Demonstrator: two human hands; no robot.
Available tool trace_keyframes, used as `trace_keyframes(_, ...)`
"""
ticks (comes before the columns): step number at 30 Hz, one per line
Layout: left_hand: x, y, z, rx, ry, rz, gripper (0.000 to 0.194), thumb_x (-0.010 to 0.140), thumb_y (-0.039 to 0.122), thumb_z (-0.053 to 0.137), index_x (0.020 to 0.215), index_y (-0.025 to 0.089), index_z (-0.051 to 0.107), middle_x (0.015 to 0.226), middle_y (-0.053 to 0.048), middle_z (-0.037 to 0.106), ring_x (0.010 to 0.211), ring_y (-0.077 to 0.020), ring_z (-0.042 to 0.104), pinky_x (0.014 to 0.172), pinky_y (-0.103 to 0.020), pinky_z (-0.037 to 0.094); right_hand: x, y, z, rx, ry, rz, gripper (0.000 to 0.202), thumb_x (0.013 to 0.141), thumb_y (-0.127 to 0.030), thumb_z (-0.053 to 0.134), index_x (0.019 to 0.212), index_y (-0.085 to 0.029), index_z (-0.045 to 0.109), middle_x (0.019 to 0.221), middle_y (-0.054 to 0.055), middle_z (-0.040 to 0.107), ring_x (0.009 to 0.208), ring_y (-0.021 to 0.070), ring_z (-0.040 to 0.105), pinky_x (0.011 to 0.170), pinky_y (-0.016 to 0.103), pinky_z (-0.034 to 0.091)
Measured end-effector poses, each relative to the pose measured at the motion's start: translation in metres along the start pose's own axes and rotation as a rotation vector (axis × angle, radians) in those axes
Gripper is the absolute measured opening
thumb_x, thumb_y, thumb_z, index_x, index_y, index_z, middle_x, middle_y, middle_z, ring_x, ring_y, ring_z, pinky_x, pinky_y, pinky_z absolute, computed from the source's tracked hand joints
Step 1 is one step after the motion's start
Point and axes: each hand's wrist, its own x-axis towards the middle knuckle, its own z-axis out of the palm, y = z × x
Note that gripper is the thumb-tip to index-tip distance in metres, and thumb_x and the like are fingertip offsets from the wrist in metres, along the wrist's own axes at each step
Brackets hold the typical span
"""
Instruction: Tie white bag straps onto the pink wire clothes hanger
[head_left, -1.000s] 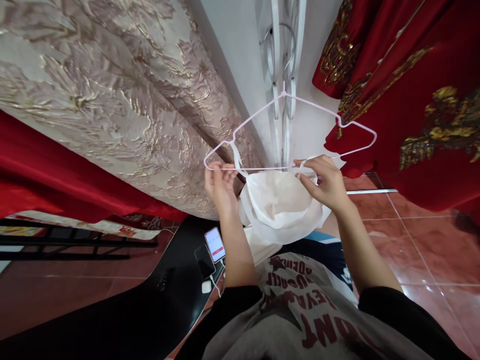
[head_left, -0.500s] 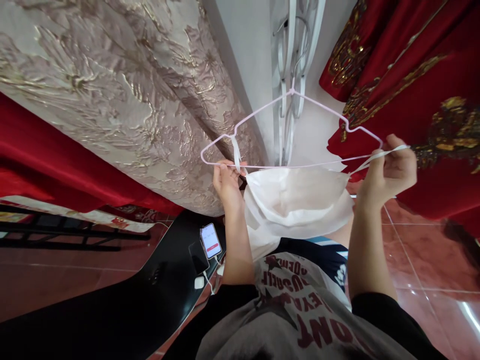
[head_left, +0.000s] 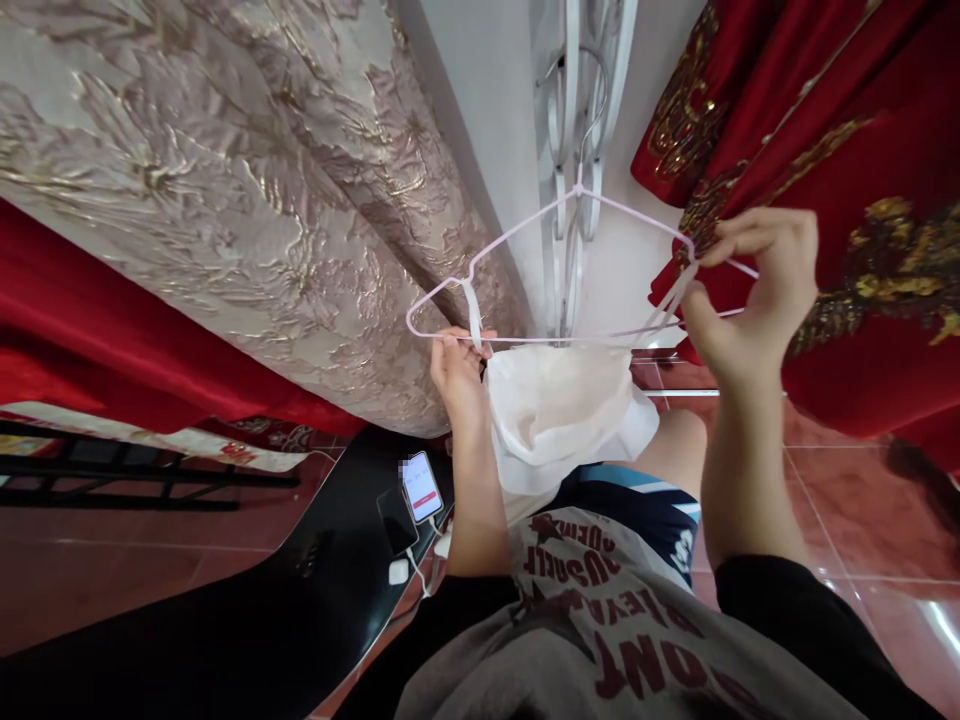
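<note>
A pale pink hanger (head_left: 525,215) hangs by its metal hook from a white metal rack. Below its bottom bar is a white garment (head_left: 559,400), with its left strap (head_left: 473,312) looped over the hanger's left notch. My left hand (head_left: 459,375) grips the bottom bar near that strap, fingers closed. At the hanger's right notch, my right hand (head_left: 757,290) pinches the right strap (head_left: 670,305), which slants up from the garment. The hanger's right end is partly hidden behind my right hand.
A shiny embossed curtain-like fabric (head_left: 300,190) fills the left, and red fabric with gold trim (head_left: 877,250) hangs on the right. The white rack (head_left: 571,130) stands behind the hanger. Two phones, one lit (head_left: 423,487), lie on a black surface (head_left: 247,610) at lower left.
My right hand has moved up and left from the hanger's right end, bringing the strap to the right notch. The garment's right side has shifted left. My left hand has stayed nearly in place.
</note>
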Motion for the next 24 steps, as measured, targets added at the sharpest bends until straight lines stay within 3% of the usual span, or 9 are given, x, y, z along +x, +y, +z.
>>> trace_keyframes(2,-0.001,0.001,0.0,-0.002,-0.012,0.001,0.048,0.089,0.065,0.079,0.087,0.023,0.056,0.079,-0.005,0.078,0.059,-0.0123,0.059,0.067,-0.026,0.049,-0.015,-0.003,0.013,0.044,0.009,-0.031,0.007,0.095,-0.03,0.065,0.088,-0.03,0.065,0.104,0.009,0.071,0.11,0.0316,0.068,0.101,0.058,0.055)
trace_keyframes(6,-0.003,-0.001,-0.003,0.036,-0.021,-0.005,0.041,0.097,0.061,0.073,0.089,0.023,0.06,0.085,-0.005,0.081,0.062,-0.0123,0.063,0.07,-0.026,0.052,-0.05,0.002,0.041,0.101,-0.446,0.01,0.015,0.098,-0.031,0.061,0.106,-0.028,0.074,0.107,0.005,0.08,0.102,0.0271,0.073,0.096,0.051,0.055)
trace_keyframes(8,-0.004,-0.004,-0.009,0.06,-0.063,-0.033,0.04,0.096,0.06,0.075,0.091,0.021,0.066,0.088,-0.006,0.082,0.066,-0.0134,0.068,0.077,-0.028,0.056,-0.063,0.008,0.052,0.029,-0.534,-0.003,0.022,0.099,-0.03,0.063,0.115,-0.028,0.076,0.105,0.004,0.082,0.097,0.0262,0.073,0.096,0.05,0.051)
trace_keyframes(13,-0.013,0.009,-0.032,0.295,-0.319,-0.164,0.04,0.099,0.058,0.071,0.099,0.019,0.079,0.095,-0.009,0.083,0.088,-0.0202,0.078,0.095,-0.035,0.059,-0.075,0.017,0.055,0.013,-0.355,-0.048,0.027,0.103,-0.023,0.06,0.118,-0.032,0.081,0.103,0.001,0.083,0.092,0.0209,0.072,0.093,0.044,0.046)
trace_keyframes(16,-0.016,0.035,-0.033,0.417,-0.457,-0.131,0.035,0.101,0.054,0.072,0.098,0.021,0.082,0.096,-0.008,0.083,0.091,-0.0205,0.077,0.091,-0.032,0.059,-0.075,0.017,0.049,0.059,-0.346,-0.06,0.035,0.1,-0.016,0.059,0.118,-0.034,0.083,0.102,-0.001,0.084,0.091,0.0196,0.073,0.092,0.043,0.046)
trace_keyframes(18,-0.012,0.054,-0.025,0.34,-0.514,-0.121,0.035,0.098,0.054,0.075,0.103,0.021,0.083,0.095,-0.009,0.083,0.091,-0.021,0.077,0.083,-0.031,0.059,-0.076,0.016,0.047,0.076,-0.358,-0.054,0.039,0.098,-0.013,0.058,0.12,-0.035,0.083,0.103,-0.001,0.084,0.092,0.0199,0.073,0.092,0.044,0.046)
trace_keyframes(21,0.002,0.072,-0.009,0.065,-0.475,-0.127,0.047,0.09,0.063,0.079,0.114,0.022,0.083,0.11,-0.011,0.083,0.098,-0.0237,0.078,0.072,-0.03,0.06,-0.076,0.013,0.046,0.101,-0.354,-0.074,0.044,0.099,-0.011,0.058,0.125,-0.038,0.081,0.106,-0.002,0.083,0.094,0.0193,0.073,0.092,0.043,0.047)
trace_keyframes(24,0.02,0.076,-0.004,-0.064,-0.307,-0.046,0.043,0.093,0.058,0.075,0.118,0.024,0.082,0.137,-0.009,0.077,0.121,-0.0245,0.074,0.074,-0.028,0.061,-0.076,0.012,0.047,0.083,-0.365,-0.096,0.045,0.101,-0.012,0.058,0.132,-0.039,0.078,0.11,-0.001,0.083,0.097,0.0196,0.073,0.093,0.043,0.046)
